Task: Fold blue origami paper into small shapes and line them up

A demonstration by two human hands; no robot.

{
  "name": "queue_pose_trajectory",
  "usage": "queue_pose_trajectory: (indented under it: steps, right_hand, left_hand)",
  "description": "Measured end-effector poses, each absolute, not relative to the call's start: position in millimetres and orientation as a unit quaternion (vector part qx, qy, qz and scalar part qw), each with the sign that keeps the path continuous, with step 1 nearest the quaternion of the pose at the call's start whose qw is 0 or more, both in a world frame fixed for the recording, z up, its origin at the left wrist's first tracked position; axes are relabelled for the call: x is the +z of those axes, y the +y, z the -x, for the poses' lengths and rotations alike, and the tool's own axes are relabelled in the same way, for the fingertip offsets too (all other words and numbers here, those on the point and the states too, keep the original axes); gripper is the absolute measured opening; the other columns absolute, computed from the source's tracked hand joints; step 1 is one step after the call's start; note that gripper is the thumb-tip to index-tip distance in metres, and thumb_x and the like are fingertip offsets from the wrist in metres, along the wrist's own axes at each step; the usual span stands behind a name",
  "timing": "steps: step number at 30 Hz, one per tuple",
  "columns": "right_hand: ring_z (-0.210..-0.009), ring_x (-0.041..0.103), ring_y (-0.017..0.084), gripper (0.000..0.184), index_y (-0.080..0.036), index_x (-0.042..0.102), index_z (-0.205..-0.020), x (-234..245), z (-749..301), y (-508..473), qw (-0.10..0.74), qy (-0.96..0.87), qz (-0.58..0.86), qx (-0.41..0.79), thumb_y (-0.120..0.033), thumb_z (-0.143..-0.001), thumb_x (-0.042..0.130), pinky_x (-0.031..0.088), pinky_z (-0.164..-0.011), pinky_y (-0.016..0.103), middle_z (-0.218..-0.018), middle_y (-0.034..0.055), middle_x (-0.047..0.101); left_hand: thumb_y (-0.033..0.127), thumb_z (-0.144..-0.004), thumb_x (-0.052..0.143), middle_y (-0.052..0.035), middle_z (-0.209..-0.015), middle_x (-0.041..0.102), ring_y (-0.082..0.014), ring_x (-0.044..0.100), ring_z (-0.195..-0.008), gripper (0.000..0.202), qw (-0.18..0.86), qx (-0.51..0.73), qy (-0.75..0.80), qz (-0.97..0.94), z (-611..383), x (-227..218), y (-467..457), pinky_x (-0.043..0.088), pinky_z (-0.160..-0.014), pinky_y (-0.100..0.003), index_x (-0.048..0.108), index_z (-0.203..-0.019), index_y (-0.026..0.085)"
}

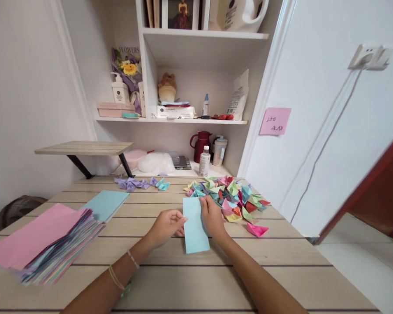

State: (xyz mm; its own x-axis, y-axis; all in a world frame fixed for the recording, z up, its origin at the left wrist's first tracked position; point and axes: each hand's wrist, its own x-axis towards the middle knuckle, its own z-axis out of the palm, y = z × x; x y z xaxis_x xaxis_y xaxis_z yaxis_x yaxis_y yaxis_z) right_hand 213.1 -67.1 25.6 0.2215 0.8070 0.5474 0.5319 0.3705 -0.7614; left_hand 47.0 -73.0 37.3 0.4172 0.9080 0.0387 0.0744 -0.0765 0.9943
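Note:
A light blue sheet of paper (195, 229), a tall narrow rectangle that looks folded, is held up above the table in front of me. My right hand (212, 218) grips its upper right edge, thumb on the near face. At the left edge, my left hand (166, 226) has its fingers curled and its thumb tip on the paper. Just beyond lies a heap of folded paper boats (231, 192) in many colours. A bright pink boat (257, 230) sits apart at the heap's right front.
On the left are a stack of coloured paper (42, 235) and light blue sheets (106, 205). Purple folded papers (132, 183) and a turquoise boat (163, 185) lie at the back. A small raised stand (85, 148), a bottle (204, 162) and a red jug (201, 146) stand behind.

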Motion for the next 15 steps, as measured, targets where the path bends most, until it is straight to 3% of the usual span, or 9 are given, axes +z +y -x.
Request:
queue_pose_trajectory:
  steps: [5, 12, 15]
  right_hand:
    - [-0.059, 0.047, 0.018, 0.033, -0.021, 0.044, -0.074, 28.5, -211.3, -68.8, 0.574, -0.594, 0.550, 0.126, -0.046, -0.086, 0.027, 0.034, -0.057, 0.027, -0.062, 0.0006, 0.050]
    - [-0.054, 0.044, 0.016, 0.030, -0.021, 0.043, -0.072, 26.9, -211.4, -68.4, 0.565, -0.608, 0.546, 0.112, -0.043, -0.086, 0.029, 0.033, -0.054, 0.027, -0.058, -0.0012, 0.046]
    - [-0.053, 0.046, 0.016, 0.033, -0.019, 0.049, -0.083, 25.9, -214.2, -68.1, 0.560, -0.607, 0.545, 0.144, -0.043, -0.087, 0.027, 0.035, -0.053, 0.027, -0.059, -0.0005, 0.048]
  left_hand:
    - [0.040, -0.063, 0.066, -0.0019, -0.052, 0.060, -0.0112, 0.058, -0.046, 0.030, 0.565, 0.370, 0.381, -0.631, -47.9, 37.0, -73.7, 0.048, -0.047, -0.022, 0.054, -0.064, 0.013]
    - [0.040, -0.065, 0.064, -0.0020, -0.054, 0.060, -0.0109, 0.058, -0.047, 0.030, 0.568, 0.366, 0.382, -0.631, -45.1, 31.9, -69.7, 0.048, -0.049, -0.022, 0.052, -0.065, 0.013]
    - [0.042, -0.067, 0.062, -0.0010, -0.056, 0.059, -0.0109, 0.057, -0.049, 0.030, 0.573, 0.369, 0.378, -0.626, -43.2, 30.3, -67.1, 0.048, -0.049, -0.023, 0.052, -0.067, 0.014]
